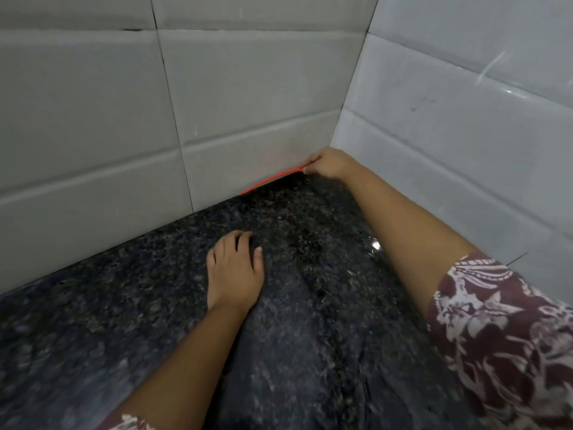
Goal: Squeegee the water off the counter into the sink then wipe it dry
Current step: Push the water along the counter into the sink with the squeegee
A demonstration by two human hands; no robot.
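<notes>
Head view, right hand (330,164) grip pinching thin red squeegee (269,181), left hand (235,268) relaxed on speckled granite counter (310,336)

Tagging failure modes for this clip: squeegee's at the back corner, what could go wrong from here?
1. The right hand grips the red squeegee at one end, against the wall; the blade could flex and leave water along that joint.
2. A water glint lies on the counter beside the forearm; pulling back may drag the sleeve through it.
</notes>
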